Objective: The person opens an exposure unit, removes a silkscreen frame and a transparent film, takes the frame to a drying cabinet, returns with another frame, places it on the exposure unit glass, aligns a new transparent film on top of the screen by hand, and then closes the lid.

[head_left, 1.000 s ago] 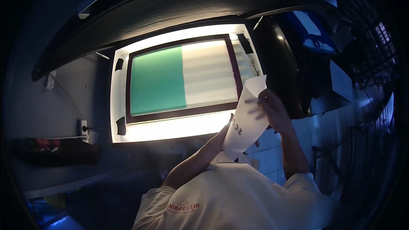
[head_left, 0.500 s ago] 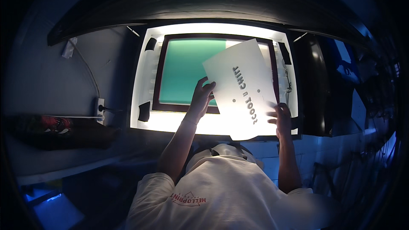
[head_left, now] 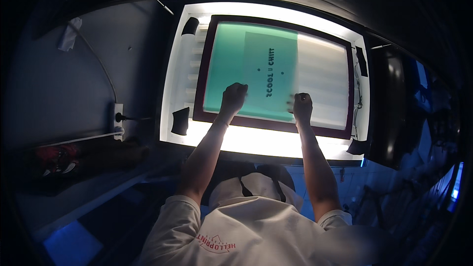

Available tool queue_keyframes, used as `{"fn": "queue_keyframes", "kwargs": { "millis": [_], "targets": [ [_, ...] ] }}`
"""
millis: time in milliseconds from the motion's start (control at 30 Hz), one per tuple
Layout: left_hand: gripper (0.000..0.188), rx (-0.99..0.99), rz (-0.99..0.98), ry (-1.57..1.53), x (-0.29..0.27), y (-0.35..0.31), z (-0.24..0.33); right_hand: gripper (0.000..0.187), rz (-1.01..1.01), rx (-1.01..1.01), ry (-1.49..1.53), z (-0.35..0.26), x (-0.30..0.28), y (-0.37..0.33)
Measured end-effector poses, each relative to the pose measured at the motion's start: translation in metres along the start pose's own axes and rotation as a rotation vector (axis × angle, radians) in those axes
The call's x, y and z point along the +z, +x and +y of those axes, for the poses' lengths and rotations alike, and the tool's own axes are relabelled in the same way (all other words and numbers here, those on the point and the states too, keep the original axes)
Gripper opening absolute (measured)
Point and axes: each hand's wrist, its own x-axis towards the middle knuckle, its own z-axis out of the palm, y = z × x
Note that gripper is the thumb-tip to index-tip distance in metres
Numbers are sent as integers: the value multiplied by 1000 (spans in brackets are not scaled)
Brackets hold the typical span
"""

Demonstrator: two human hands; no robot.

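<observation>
Glowing white from inside, the large light box (head_left: 236, 140) has smooth walls and black, soft-looking flaps (head_left: 180, 121) at its corners. On it, slightly turned, is the dark red frame (head_left: 206, 69), rectangular, with a flat surface in two parts: the green layer (head_left: 226, 59) at left and the pale, translucent part (head_left: 322, 79) at right. The thin sheet (head_left: 277, 84) has just changed its place: half a second ago it was raised at a slant, and now it appears flat and nearly straight over the right portion of the green layer, taking its tint. For the work in hand, I judge, this means positioning rather than carrying. The left hand (head_left: 234, 97), fingers curled, is at the sheet's left edge; the right hand (head_left: 301, 107), partly blurred, is at its right edge. The hands are apart; whether either grips the sheet, I cannot tell. Smallest are the thick dark letters (head_left: 270, 71) in one line and two round dots (head_left: 282, 73).
</observation>
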Motion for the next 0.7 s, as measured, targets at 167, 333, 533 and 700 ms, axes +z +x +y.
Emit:
{"fn": "queue_keyframes", "kwargs": {
  "millis": [167,333,533,700],
  "targets": [
    [23,-15,111,300,-18,-11,23,26,62,-278,-477,-2,-6,5],
    [17,287,331,430,-9,8,-3,28,-7,-203,-528,9,7,24],
    [33,513,196,534,-14,40,0,27,-30,-187,-524,-3,10,21],
    [37,534,129,586,-6,48,-6,25,-24,-171,-539,-1,12,21]
  ]
}}
